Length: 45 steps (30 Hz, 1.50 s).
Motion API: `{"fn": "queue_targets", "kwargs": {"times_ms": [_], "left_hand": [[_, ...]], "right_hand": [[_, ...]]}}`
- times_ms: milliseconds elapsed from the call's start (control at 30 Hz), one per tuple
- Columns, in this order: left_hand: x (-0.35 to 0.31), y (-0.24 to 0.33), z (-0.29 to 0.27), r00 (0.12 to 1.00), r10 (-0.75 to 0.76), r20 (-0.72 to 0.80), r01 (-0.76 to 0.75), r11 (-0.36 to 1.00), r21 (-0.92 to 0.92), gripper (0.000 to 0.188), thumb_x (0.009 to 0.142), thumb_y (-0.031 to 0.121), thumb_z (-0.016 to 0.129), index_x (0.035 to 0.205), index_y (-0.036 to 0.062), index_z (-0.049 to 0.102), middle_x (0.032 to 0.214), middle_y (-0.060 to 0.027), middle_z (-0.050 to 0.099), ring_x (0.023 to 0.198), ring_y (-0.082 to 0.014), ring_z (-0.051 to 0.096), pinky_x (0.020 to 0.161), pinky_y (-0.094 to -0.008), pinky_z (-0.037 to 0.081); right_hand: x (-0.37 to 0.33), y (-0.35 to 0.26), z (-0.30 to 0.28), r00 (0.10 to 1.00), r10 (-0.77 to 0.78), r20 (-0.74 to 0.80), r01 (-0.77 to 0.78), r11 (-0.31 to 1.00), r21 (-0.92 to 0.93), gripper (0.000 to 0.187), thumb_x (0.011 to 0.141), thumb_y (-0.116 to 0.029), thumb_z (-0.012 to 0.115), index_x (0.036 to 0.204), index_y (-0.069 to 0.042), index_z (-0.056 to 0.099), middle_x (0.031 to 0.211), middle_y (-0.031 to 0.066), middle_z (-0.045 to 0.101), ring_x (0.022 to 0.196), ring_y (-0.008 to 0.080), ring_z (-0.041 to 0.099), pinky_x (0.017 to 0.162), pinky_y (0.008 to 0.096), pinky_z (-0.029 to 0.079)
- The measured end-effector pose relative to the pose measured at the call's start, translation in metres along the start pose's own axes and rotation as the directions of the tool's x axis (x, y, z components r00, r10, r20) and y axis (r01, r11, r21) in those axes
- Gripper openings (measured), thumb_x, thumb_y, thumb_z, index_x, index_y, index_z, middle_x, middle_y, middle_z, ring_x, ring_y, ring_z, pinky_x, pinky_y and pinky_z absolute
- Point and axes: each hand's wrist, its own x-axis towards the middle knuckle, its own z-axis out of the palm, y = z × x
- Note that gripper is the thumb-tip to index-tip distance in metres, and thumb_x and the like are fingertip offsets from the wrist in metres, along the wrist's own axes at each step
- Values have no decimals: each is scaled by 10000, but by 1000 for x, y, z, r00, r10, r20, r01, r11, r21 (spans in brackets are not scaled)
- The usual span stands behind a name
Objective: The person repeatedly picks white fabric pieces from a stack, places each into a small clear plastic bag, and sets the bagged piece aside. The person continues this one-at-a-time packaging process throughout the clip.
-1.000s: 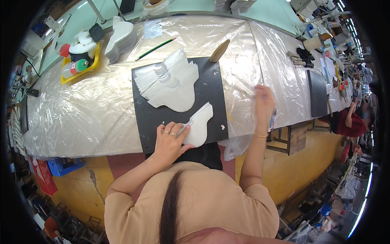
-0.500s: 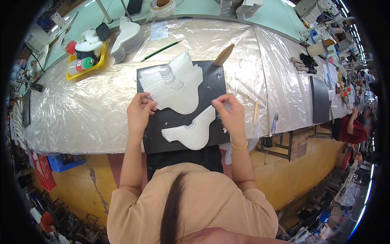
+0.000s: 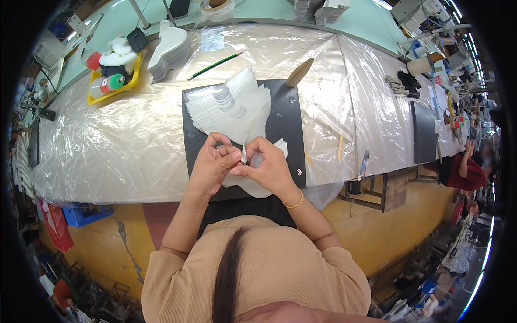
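Note:
Close together over the black board [image 3: 288,116], my hands work at a thin white piece whose upright edge [image 3: 244,153] shows between the fingertips. My left hand [image 3: 216,164] pinches from the left, thumb against finger. My right hand [image 3: 267,166] pinches from the right; something translucent shows by its palm, too unclear to name. Just beyond lies a fanned stack of white curved cut-outs [image 3: 237,105]. Beneath my hands, more white cut-outs [image 3: 250,187] are partly hidden; one end shows right of my right hand.
A pointed wooden tool [image 3: 299,72] stands at the board's far right corner. Farther off are a green pencil [image 3: 215,66], a thick stack of white cut-outs [image 3: 168,51] and a yellow tray [image 3: 114,95] with bottles. A cutter [image 3: 364,163] lies right. Plastic sheeting covers the table.
Both hands have come together at the board's middle: the left moved right, the right moved left. They now pinch a thin white piece between them, covering much of the nearer cut-outs.

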Motion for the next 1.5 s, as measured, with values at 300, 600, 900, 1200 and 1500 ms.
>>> {"fn": "queue_targets", "kwargs": {"times_ms": [300, 600, 900, 1200, 1500], "left_hand": [[-6, 3, 2, 990, 132, 42, -137, 983, 121, 235, 900, 12, 647, 1027, 62, 456, 925, -68, 605, 859, -116, 575, 767, -263, 491], [-15, -3, 12, 977, 194, 89, -212, 926, 313, 197, 918, 34, 636, 1045, 49, 486, 948, -39, 575, 897, -98, 537, 829, -244, 445], [-16, -3, 12, 988, 153, 24, -154, 961, 229, 323, 897, 81, 678, 1148, 37, 480, 944, -31, 558, 929, -116, 530, 856, -270, 446], [-24, 17, 19, 946, 322, -27, -178, 589, 788, 297, 820, 27, 720, 1115, 2, 687, 911, -109, 662, 768, -155, 647, 682, -277, 515], [-40, 21, 19, 956, 284, 69, -219, 538, 814, 238, 853, -32, 674, 1090, -38, 689, 885, -74, 624, 697, -120, 631, 629, -213, 538]], "right_hand": [[-1, 14, -13, 998, 22, 63, -44, 926, 375, 242, 850, -115, 726, 740, -35, 526, 930, 49, 582, 802, 120, 553, 724, 256, 455], [-7, -1, -3, 994, 64, 86, -73, 991, 109, 306, 846, -209, 758, 743, -41, 523, 866, 19, 575, 823, 103, 545, 751, 241, 447], [-7, 10, -24, 994, 45, 105, -79, 932, 354, 230, 843, -115, 733, 744, -41, 538, 952, 52, 607, 845, 120, 566, 762, 251, 457], [-10, 11, -30, 990, 139, 32, -139, 890, 433, 121, 809, 73, 540, 880, -20, 509, 964, 129, 671, 817, 99, 586, 748, 249, 475], [-20, 4, -54, 981, 194, -1, -190, 961, -201, 304, 783, -228, 787, 838, -32, 561, 702, 44, 611, 655, 93, 533, 638, 257, 451]]}}
